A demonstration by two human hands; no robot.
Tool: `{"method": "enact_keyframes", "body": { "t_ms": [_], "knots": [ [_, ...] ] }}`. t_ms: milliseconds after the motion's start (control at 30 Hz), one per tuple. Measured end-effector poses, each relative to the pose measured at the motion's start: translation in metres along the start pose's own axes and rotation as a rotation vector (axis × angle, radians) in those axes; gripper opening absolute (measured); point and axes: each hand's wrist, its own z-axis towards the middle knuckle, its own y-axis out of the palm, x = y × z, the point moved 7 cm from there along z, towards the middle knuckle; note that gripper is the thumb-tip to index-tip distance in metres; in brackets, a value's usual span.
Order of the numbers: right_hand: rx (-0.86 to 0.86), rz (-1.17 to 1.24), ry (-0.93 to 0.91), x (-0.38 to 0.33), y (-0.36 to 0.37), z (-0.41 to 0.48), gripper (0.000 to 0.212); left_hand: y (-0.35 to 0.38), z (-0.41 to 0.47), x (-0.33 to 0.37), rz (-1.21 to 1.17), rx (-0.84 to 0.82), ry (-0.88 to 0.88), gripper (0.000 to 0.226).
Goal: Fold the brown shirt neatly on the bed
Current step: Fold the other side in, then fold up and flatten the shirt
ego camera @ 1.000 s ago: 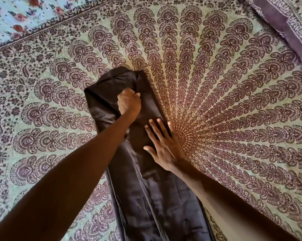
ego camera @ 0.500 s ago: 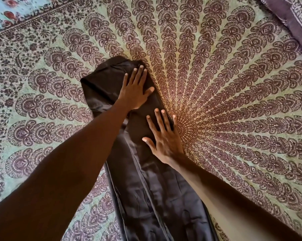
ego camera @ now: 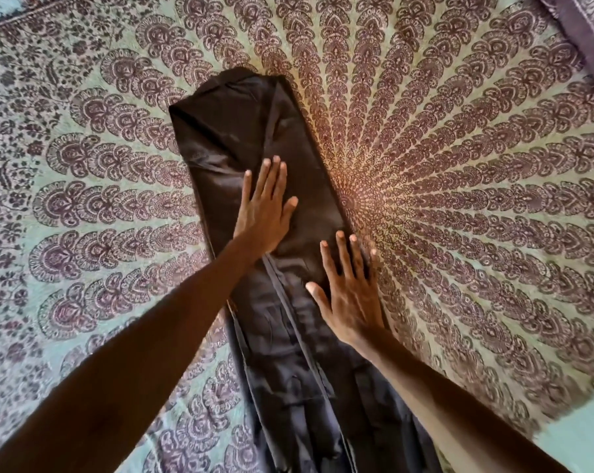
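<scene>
The left hand (ego camera: 265, 213) has let go of the bunched far end it clutched a second ago and has slid back toward the body. It now lies palm down on the middle of the shirt (ego camera: 241, 124), fingers straight and close together, its grip released. The right hand (ego camera: 348, 298) has stayed on the shirt's 3 o'clock edge, also flat, fingers spread, gripping nothing. I judge this a smoothing pass: the far end now lies flat and fairly square, so the lengthwise folds look done and a crosswise fold is likely next. The shirt lies on the bed (ego camera: 459, 199) as a long narrow strip. Its long axis runs from 11 o'clock at the far end to 5 o'clock, where it leaves the view near the body. Its 3 o'clock edge brushes the centre of the bed's fan pattern, and wrinkles remain in the near half.
</scene>
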Motion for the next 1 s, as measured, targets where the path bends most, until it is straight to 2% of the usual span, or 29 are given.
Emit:
{"method": "enact_keyframes", "body": {
  "t_ms": [167,233,300,367,433,500,567,633,767,900,1000],
  "knots": [
    [0.081,0.067,0.001,0.004,-0.01,-0.06,0.064,-0.034,-0.067,0.025,-0.317,0.15,-0.067,0.054],
    [0.099,0.088,-0.083,0.01,-0.006,-0.091,0.058,-0.038,-0.121,0.043,-0.375,0.168,-0.071,0.048],
    [0.134,0.11,-0.208,0.02,-0.001,-0.121,0.049,-0.033,-0.179,0.064,-0.385,0.148,0.01,0.039],
    [0.157,0.086,-0.344,0.035,0.003,-0.152,0.044,-0.021,-0.244,0.083,-0.374,0.113,0.19,0.038],
    [0.153,0.001,-0.501,0.05,0.005,-0.182,0.043,-0.006,-0.306,0.093,-0.312,0.052,0.385,0.051],
    [0.1,-0.113,-0.631,0.07,0.008,-0.203,0.047,0.009,-0.356,0.09,-0.211,-0.005,0.493,0.049],
    [0.013,-0.244,-0.724,0.088,0.013,-0.217,0.051,0.02,-0.392,0.08,-0.114,-0.042,0.503,0.047],
    [-0.034,-0.338,-0.806,0.095,0.016,-0.223,0.053,0.027,-0.412,0.067,-0.019,-0.091,0.492,0.055],
    [-0.07,-0.439,-0.99,0.092,0.024,-0.226,0.051,0.029,-0.426,0.062,0.109,-0.066,0.566,0.058],
    [-0.104,-0.467,-1.075,0.095,0.037,-0.224,0.044,0.029,-0.427,0.073,0.159,-0.049,0.736,0.042],
    [-0.054,-0.416,-1.09,0.091,0.034,-0.224,0.041,0.028,-0.424,0.078,0.13,-0.034,0.742,0.038]
  ]
}}
